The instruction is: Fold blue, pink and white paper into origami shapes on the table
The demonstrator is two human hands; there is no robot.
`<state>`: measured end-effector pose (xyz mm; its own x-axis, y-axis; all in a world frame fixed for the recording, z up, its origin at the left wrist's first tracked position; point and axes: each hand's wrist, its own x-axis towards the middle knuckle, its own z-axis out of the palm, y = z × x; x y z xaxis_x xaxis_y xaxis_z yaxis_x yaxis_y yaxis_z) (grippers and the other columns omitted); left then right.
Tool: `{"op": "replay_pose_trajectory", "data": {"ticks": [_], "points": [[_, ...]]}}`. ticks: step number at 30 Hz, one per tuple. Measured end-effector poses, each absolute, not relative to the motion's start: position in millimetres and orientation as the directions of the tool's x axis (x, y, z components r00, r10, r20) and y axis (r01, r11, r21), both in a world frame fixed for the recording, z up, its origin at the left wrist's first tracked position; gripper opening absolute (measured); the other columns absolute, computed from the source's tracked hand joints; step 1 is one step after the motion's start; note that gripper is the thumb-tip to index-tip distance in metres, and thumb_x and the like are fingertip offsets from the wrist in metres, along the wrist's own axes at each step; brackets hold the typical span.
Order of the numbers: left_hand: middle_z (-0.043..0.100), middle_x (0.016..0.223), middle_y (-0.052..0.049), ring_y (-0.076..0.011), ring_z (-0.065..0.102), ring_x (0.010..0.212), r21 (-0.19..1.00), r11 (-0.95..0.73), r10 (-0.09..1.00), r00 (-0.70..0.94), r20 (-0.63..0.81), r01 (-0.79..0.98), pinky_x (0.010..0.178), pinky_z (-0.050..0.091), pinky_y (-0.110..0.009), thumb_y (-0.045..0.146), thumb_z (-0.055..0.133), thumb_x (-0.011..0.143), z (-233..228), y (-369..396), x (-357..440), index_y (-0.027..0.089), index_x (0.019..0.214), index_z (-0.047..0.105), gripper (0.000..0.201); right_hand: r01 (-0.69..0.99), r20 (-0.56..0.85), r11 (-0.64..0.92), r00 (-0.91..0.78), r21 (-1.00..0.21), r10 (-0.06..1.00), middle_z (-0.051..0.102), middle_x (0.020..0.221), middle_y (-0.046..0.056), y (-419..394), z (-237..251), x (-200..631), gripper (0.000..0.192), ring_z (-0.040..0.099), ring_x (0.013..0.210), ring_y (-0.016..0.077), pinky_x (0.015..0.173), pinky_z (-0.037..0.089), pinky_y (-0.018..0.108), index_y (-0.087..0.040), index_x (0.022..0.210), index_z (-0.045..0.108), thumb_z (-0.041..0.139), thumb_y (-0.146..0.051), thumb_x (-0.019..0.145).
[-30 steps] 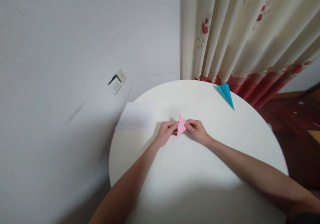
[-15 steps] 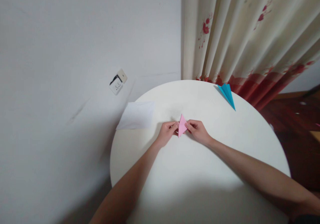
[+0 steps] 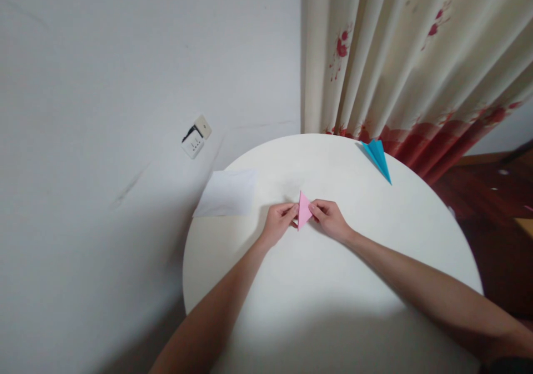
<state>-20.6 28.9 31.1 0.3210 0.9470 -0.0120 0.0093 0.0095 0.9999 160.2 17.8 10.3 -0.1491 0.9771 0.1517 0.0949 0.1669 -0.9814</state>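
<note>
At the near edge of the scene, a broad shadow is falling across the white round table point(image 3: 333, 285). The left forearm point(image 3: 219, 302) is slanting in from the near left and the right forearm point(image 3: 416, 274) from the near right, both bare.

Farther in, near the middle of the tabletop, the two hands are facing each other, just apart. A small pink folded paper point(image 3: 303, 212) is standing out between them as a triangle, one corner pointing far, one pointing near, and the third pointing right. The left hand point(image 3: 276, 222) is pinching its long left edge, with the thumb on top and the other fingers partly hidden. The right hand point(image 3: 331, 218) is gripping the right corner between thumb and curled fingers. Whether the paper is touching the tabletop, I cannot tell.

To the far left of the hands, a white sheet point(image 3: 227, 192) is lying flat, reaching the table's left edge. To the far right, well apart from the hands, a blue folded paper point(image 3: 378, 160) is resting by the rim, its sharp tip pointing near and right.

Beyond, a wall socket point(image 3: 192, 144) is sitting on the pale wall point(image 3: 125, 57) at left, and a cream-and-red curtain point(image 3: 395, 57) is hanging at far right.
</note>
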Motion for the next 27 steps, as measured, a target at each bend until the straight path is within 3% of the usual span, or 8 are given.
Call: {"op": "replay_pose_trajectory", "data": {"ticks": [14, 27], "points": [[0.077, 0.092, -0.010, -0.0140, 0.066, 0.063, 0.998, -0.029, 0.952, 0.301, 0.045, -0.057, 0.052, 0.055, -0.024, 0.048, 0.076, 0.077, 18, 29, -17, 0.012, 0.115, 0.074, 0.052, 0.080, 0.165, 0.175, -0.121, -0.981, 0.979, 0.046, 0.060, -0.003, 20, 2, 162, 0.045, 0.038, 0.057, 0.0125, 0.054, 0.029, 0.027, -0.018, 0.069, 0.059, 0.054, -0.056, 0.091], [0.078, 0.084, -0.010, -0.0137, 0.064, 0.056, 0.997, 0.011, 0.971, 0.239, 0.009, -0.080, 0.054, 0.056, -0.026, 0.047, 0.081, 0.070, 19, 29, -15, 0.010, 0.114, 0.075, 0.058, 0.073, 0.156, 0.164, -0.094, -0.984, 0.983, 0.052, 0.062, -0.001, 17, 11, 160, 0.046, 0.042, 0.058, 0.0136, 0.055, 0.033, 0.027, -0.017, 0.071, 0.065, 0.055, -0.057, 0.090]]}}
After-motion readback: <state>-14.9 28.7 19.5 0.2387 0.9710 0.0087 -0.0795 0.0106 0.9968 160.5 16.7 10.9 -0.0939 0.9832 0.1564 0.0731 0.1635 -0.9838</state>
